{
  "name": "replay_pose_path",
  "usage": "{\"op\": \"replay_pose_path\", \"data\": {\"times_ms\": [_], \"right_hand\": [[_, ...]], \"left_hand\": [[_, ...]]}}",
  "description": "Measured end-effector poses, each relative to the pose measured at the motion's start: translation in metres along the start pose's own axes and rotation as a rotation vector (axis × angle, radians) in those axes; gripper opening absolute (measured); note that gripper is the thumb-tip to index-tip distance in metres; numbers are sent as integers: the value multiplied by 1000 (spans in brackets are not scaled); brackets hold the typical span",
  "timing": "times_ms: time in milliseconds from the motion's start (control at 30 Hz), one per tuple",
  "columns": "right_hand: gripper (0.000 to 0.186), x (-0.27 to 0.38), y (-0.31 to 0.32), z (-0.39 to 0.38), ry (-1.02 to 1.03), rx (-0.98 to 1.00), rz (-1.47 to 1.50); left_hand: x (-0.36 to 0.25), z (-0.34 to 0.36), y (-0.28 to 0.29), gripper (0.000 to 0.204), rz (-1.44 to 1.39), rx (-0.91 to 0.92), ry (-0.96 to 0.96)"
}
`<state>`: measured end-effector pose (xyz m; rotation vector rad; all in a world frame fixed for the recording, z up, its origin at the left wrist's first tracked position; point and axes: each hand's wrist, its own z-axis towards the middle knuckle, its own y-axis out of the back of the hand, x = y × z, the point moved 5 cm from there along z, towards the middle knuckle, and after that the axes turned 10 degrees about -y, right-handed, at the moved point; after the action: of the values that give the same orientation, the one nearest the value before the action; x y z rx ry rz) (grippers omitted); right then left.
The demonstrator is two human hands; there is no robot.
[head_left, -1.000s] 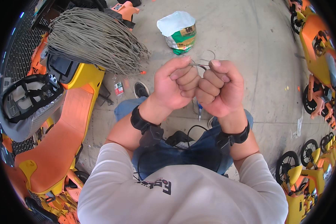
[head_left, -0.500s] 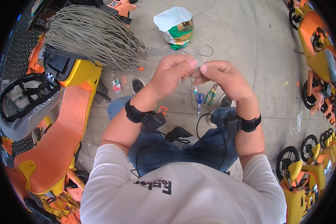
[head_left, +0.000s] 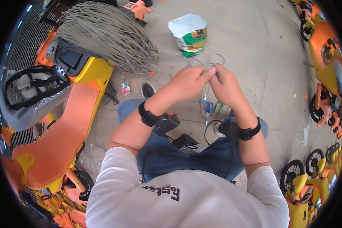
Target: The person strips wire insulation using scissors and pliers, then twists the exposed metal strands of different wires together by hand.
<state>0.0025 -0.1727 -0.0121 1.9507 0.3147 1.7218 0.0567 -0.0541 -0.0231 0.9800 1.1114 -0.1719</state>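
Observation:
My left hand (head_left: pixel 190 81) and my right hand (head_left: pixel 226 85) meet above the floor, fingers bent and tips pinched together on a thin grey wire (head_left: pixel 206 92), mostly hidden by them. Below them lie blue-handled scissors (head_left: pixel 208 110), green-handled pliers (head_left: pixel 219 108) and a small white-and-blue item (head_left: pixel 205 98). A curl of wire (head_left: pixel 220 57) lies beyond my fingers, near a white, green and gold bag (head_left: pixel 188 36).
A large grey wire bundle (head_left: pixel 102 36) rests over a yellow-and-orange scooter (head_left: pixel 64 121) at left, beside a grey helmet-like shell (head_left: pixel 30 110). A plastic bottle (head_left: pixel 125 87) lies near my left shoe (head_left: pixel 148 90). More scooters (head_left: pixel 319 64) line the right side.
My fists, earlier side by side with wire stretched between them, have rolled over so their backs show and the fingertips meet. The floor tools came into sight below. The view has shifted slightly.

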Motion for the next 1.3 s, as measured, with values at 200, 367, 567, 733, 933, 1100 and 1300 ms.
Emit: {"op": "replay_pose_path", "data": {"times_ms": [200, 367, 567, 733, 933, 1100, 1300], "right_hand": [[15, 9, -10, -8, 66, 32, -115], [17, 15, -12, -16, 31, 192, 382], [22, 8, -5, -16, -205, 361, 800], [30, 10, -11, -11, -339, 341, 1045], [25, 14, -19, -14, -520, 244, 1217], [28, 13, -16, -8, -516, 245, 1376], [36, 25, -10, 3, -491, 257, 1513]], "left_hand": [[19, -1, 3, 46, -316, 241, 165], [1, -19, 1, 43, -957, 408, 224], [-20, -17, 2, 42, -1186, 287, 132], [-24, -13, -1, 42, -1175, 203, 65], [-27, -9, -4, 40, -1280, 88, 96], [-30, -4, -2, 43, -1441, -78, 69], [-28, 13, 0, 38, -1940, -75, 56]]}}
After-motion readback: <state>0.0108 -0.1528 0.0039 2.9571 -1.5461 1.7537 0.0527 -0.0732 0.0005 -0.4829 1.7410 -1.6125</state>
